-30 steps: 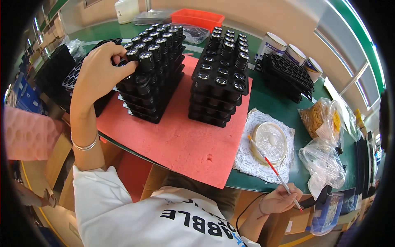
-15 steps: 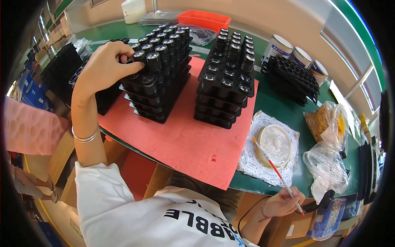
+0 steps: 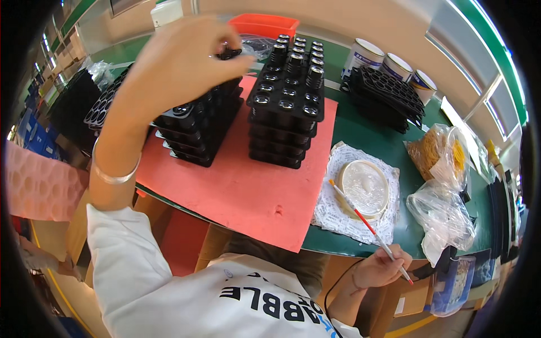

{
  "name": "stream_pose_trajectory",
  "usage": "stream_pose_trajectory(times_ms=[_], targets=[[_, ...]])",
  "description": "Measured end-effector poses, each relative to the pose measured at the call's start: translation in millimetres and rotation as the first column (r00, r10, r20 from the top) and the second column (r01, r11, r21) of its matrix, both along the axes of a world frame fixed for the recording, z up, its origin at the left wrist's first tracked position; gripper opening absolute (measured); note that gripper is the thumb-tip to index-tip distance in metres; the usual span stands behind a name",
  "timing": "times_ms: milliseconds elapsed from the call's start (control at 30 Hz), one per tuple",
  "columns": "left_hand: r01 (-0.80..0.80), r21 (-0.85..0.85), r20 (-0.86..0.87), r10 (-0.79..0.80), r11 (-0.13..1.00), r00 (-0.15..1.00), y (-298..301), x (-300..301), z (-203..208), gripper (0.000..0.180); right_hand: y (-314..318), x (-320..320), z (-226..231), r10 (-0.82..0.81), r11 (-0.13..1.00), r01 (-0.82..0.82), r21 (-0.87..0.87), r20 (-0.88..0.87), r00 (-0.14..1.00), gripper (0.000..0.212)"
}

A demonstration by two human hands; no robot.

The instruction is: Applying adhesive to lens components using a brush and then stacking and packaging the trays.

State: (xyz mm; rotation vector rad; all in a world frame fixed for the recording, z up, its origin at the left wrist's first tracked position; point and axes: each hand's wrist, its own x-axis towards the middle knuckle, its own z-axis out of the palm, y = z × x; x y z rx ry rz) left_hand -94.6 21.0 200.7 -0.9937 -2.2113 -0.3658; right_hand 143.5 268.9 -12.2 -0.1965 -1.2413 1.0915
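Two hands in the head view. We find the fingers of the right hand point(image 3: 383, 266) closely pinched on the handle of a slim brush point(image 3: 366, 222), near its rear end. The left hand point(image 3: 183, 62) is blurred above the left tray stack point(image 3: 186, 138), its thumb and fingers curved with a narrow gap between; something dark shows there, but we cannot tell whether it is gripped.

Handling, our estimate: the brush should be light, its handle stiff and smooth, apt to roll, its bristles soft; we would hold it by the handle, clear of the tip. Black cylinders point(image 3: 315, 77) to the right of the left fingers look rigid and possibly slippery; best hold, we judge, is on the side walls, below the shiny end.

Orientation: the brush's long axis slants away from the right fingers, forward and leftward, bristles at the far end. Its shaft crosses above a film-covered round dish point(image 3: 387, 194) on a patterned sheet point(image 3: 327, 218); contact cannot be told. The cylinders stand upright in the right tray stack point(image 3: 282, 132), shiny ends up. That stack rests on a pink mat point(image 3: 236, 208) on the green bench point(image 3: 352, 133), beyond and left of the right fingers.
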Motion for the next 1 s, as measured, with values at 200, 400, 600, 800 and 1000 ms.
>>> stream_pose_trajectory(times_ms=[200,400,600,800,1000], targets=[[-0.119,-0.361,0.069,0.153,0.925,0.986,75,-31,11,0.038,0,1,2,0.009,0.999,-0.009,0.042,0.005,1.0,0.029],[-0.131,-0.428,0.053,0.169,0.894,0.984,96,-45,5,0.032,2,3,1,0.012,0.998,-0.013,0.067,0.007,1.0,0.028],[-0.026,-0.219,-0.08,0.008,0.975,0.997,87,-11,6,0.027,2,1,0,0.052,0.997,-0.052,0.059,-0.005,0.999,0.029],[0.546,-0.169,0.161,-0.524,0.821,0.837,52,70,-31,0.03,-2,-1,5,0.101,0.994,-0.099,0.042,-0.045,0.994,0.026],[0.738,0.264,0.735,-0.625,0.621,0.263,63,59,-130,0.024,6,2,0,0.067,0.998,-0.067,0.006,0.007,0.998,0.029]])
